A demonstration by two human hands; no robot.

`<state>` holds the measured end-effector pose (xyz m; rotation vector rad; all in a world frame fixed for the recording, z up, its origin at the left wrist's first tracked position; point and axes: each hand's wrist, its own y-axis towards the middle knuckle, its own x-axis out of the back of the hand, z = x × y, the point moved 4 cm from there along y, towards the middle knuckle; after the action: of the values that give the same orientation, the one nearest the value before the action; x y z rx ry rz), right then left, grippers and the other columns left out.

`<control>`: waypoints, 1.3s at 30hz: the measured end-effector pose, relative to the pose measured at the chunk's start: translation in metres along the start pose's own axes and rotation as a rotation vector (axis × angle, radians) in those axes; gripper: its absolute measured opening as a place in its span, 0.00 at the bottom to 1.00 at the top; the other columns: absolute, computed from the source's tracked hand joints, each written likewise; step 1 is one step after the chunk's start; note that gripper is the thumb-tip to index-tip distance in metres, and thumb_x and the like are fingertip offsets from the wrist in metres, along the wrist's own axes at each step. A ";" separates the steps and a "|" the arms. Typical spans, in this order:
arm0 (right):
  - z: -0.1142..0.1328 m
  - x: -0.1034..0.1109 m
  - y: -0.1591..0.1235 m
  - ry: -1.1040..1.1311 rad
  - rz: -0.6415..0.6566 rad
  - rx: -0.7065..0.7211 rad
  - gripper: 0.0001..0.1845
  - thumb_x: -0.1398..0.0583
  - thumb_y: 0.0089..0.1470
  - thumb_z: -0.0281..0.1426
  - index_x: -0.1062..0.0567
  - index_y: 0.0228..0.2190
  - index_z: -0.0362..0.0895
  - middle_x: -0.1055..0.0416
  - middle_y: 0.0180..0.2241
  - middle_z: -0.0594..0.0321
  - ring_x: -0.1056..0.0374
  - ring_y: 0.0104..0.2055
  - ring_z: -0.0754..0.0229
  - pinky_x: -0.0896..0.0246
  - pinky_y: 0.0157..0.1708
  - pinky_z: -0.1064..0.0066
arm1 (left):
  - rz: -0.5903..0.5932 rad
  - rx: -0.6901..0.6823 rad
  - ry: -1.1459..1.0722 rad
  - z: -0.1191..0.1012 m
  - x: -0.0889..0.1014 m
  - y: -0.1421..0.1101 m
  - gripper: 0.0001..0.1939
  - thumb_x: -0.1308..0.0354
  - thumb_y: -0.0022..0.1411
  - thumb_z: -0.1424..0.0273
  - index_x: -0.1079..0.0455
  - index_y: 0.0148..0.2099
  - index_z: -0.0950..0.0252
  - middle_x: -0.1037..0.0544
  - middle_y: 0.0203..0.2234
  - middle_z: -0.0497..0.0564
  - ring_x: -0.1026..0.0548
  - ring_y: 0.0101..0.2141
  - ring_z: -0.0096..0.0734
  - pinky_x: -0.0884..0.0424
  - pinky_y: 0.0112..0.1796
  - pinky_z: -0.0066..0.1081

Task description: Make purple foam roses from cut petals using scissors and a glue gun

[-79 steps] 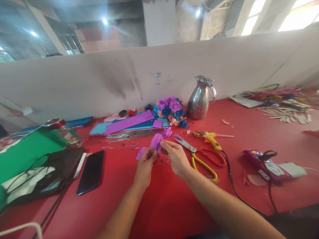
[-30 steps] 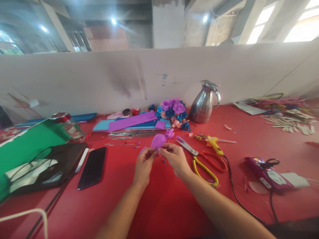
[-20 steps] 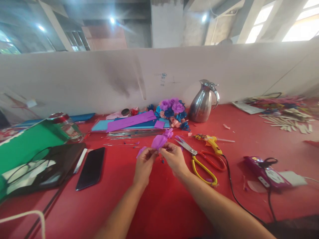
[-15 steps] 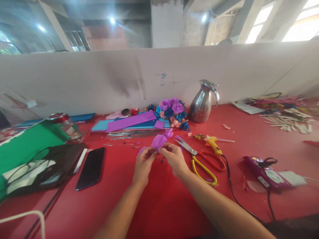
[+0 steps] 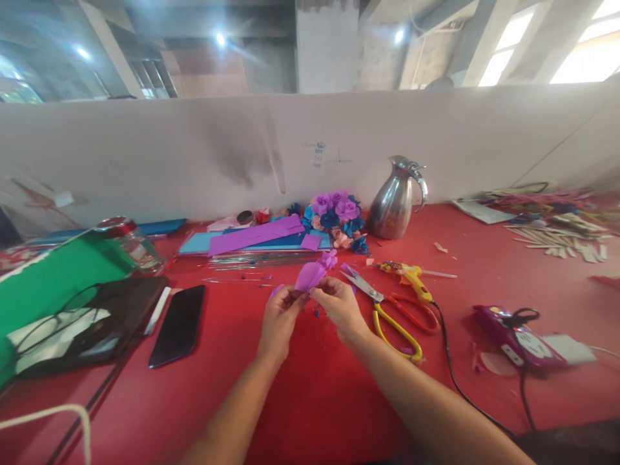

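Both my hands meet over the red table (image 5: 314, 400) and pinch one purple paper piece (image 5: 309, 276) that stands up between the fingertips. My left hand (image 5: 279, 318) grips its lower left edge with closed fingers. My right hand (image 5: 340, 308) pinches it from the right. A small purple paper flower (image 5: 329, 259) lies just behind the piece. Yellow and red handled scissors (image 5: 391, 314) lie right of my right hand, touching nothing.
A yellow glue gun (image 5: 409, 274) with a black cord, a steel jug (image 5: 394, 199), a bunch of purple and blue paper flowers (image 5: 336, 216), purple and blue sheets (image 5: 256, 237), a black phone (image 5: 177, 325), glasses on a dark case (image 5: 77, 323), a purple device (image 5: 513, 330), wooden sticks (image 5: 557, 234).
The hands have stayed together on the purple piece, with only small finger shifts. The piece looks a little more rolled and upright than 2.6 s ago.
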<state>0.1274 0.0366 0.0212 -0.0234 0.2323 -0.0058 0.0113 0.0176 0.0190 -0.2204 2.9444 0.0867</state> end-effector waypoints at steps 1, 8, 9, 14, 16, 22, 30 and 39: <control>0.000 0.000 0.000 -0.009 -0.002 0.005 0.06 0.40 0.38 0.32 0.31 0.20 0.42 0.35 0.17 0.68 0.43 0.18 0.69 0.49 0.18 0.76 | 0.002 -0.002 0.000 0.000 0.000 0.000 0.08 0.35 0.47 0.67 0.27 0.30 0.65 0.26 0.24 0.47 0.32 0.27 0.26 0.37 0.31 0.26; 0.002 0.001 0.001 -0.011 0.121 -0.002 0.05 0.41 0.39 0.32 0.30 0.21 0.42 0.34 0.17 0.68 0.43 0.19 0.68 0.50 0.19 0.76 | 0.049 0.187 -0.326 0.006 0.005 0.004 0.03 0.40 0.45 0.74 0.28 0.28 0.67 0.26 0.22 0.46 0.31 0.24 0.24 0.34 0.28 0.25; 0.003 0.001 0.001 0.000 0.155 -0.006 0.05 0.41 0.40 0.32 0.29 0.21 0.42 0.33 0.18 0.67 0.42 0.20 0.68 0.50 0.19 0.76 | 0.050 0.263 -0.390 0.008 0.005 0.005 0.02 0.40 0.46 0.74 0.29 0.27 0.67 0.27 0.21 0.47 0.31 0.23 0.24 0.33 0.27 0.25; 0.006 0.000 0.001 0.003 0.259 -0.017 0.05 0.40 0.40 0.31 0.27 0.22 0.42 0.31 0.20 0.67 0.40 0.21 0.67 0.48 0.22 0.75 | 0.047 0.479 -0.502 0.013 0.006 0.006 0.05 0.39 0.47 0.78 0.31 0.29 0.67 0.27 0.18 0.46 0.31 0.20 0.21 0.33 0.23 0.21; 0.007 -0.001 0.001 -0.022 0.258 -0.020 0.04 0.40 0.38 0.30 0.27 0.21 0.42 0.32 0.19 0.67 0.40 0.22 0.67 0.47 0.23 0.75 | 0.077 0.486 -0.498 0.014 0.007 0.005 0.08 0.36 0.46 0.79 0.31 0.30 0.67 0.27 0.19 0.45 0.30 0.20 0.20 0.33 0.22 0.21; 0.007 0.000 0.001 -0.072 0.240 -0.040 0.04 0.40 0.38 0.31 0.29 0.20 0.43 0.33 0.18 0.69 0.41 0.21 0.67 0.49 0.23 0.74 | 0.183 0.433 -0.426 0.013 0.006 0.003 0.13 0.30 0.42 0.74 0.31 0.29 0.67 0.30 0.17 0.43 0.37 0.16 0.15 0.39 0.18 0.18; 0.010 0.002 0.000 -0.065 0.296 -0.056 0.09 0.38 0.42 0.36 0.25 0.24 0.41 0.33 0.17 0.68 0.42 0.20 0.68 0.51 0.21 0.75 | 0.204 0.397 -0.434 0.010 0.009 0.006 0.13 0.29 0.40 0.71 0.29 0.27 0.69 0.32 0.14 0.42 0.45 0.14 0.11 0.43 0.18 0.17; 0.009 0.002 0.001 -0.081 0.276 0.038 0.09 0.38 0.43 0.36 0.25 0.24 0.42 0.30 0.21 0.66 0.38 0.22 0.66 0.45 0.23 0.75 | 0.125 0.282 -0.352 0.009 0.009 0.007 0.10 0.30 0.41 0.71 0.26 0.26 0.69 0.29 0.18 0.46 0.36 0.20 0.18 0.43 0.19 0.19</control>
<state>0.1311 0.0381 0.0294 0.0468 0.1533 0.2649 0.0033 0.0242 0.0093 0.0201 2.5774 -0.2459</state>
